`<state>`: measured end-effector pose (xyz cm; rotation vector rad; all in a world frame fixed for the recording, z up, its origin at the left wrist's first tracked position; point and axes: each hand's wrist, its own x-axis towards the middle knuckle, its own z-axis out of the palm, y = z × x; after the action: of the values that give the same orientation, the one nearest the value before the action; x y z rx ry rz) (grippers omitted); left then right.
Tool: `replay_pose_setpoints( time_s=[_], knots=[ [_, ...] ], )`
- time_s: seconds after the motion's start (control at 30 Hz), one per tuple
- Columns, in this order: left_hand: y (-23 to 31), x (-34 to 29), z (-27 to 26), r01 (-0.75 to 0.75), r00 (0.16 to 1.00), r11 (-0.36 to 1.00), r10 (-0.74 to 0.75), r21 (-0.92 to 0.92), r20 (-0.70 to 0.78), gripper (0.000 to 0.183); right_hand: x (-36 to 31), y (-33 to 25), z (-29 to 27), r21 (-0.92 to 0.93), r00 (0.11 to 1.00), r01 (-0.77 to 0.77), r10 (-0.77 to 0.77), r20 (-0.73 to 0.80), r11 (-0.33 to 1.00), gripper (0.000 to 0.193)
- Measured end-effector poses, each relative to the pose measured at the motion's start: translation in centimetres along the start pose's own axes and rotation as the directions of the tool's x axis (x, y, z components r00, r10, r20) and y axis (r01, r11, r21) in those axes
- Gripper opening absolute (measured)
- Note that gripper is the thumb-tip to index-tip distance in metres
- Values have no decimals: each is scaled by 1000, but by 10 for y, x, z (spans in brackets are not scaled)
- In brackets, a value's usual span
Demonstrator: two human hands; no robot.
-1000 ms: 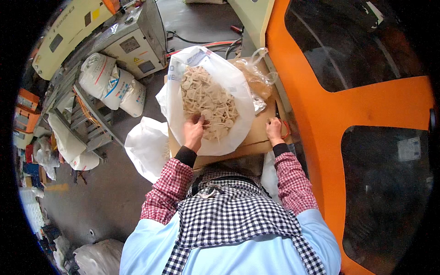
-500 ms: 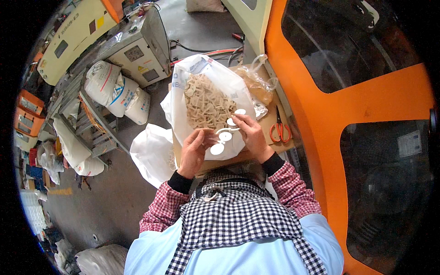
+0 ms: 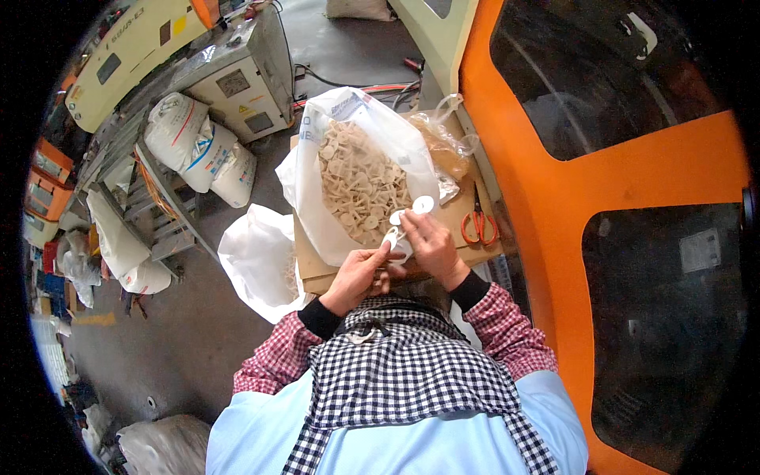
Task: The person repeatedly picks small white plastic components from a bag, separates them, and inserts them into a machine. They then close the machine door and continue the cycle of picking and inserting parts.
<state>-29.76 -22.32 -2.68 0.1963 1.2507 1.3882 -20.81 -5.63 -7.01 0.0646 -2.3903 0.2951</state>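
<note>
Between my hands, in front of an open white bag (image 3: 317,214), is a string of white plastic discs (image 3: 423,205) joined by thin runners. My right hand (image 3: 437,252) pinches it near the upper discs. My left hand (image 3: 354,281) is closed on its lower end, thumb and forefinger at a disc; the other left fingers are a little blurred and cover part of it. Many small cream-coloured plastic pieces (image 3: 360,178) with round heads fill the bag.
The bag rests on a cardboard surface (image 3: 317,273); orange-handled scissors (image 3: 479,228) and a clear plastic bag (image 3: 447,142) lie to its right. A second white bag (image 3: 257,253) stands left. An orange machine (image 3: 546,245) borders the right side. Full sacks (image 3: 186,142) lean at the left.
My left hand has moved right and closed in beside my right hand. The lower discs, plainly visible before, are now partly covered by fingers or out of sight.
</note>
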Motion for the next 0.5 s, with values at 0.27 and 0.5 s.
replay_pose_setpoints(
  time_s=[0.27,0.5],
  knots=[
    [-35,46,-32,-101,978,927,26,-362,-205,22,-9,-30,-8,-38,994,56,-52,94,998,45],
    [-21,31,-33,-197,980,933,187,-301,-61,19,-13,-12,-20,32,988,2,-7,156,999,47]
  ],
)
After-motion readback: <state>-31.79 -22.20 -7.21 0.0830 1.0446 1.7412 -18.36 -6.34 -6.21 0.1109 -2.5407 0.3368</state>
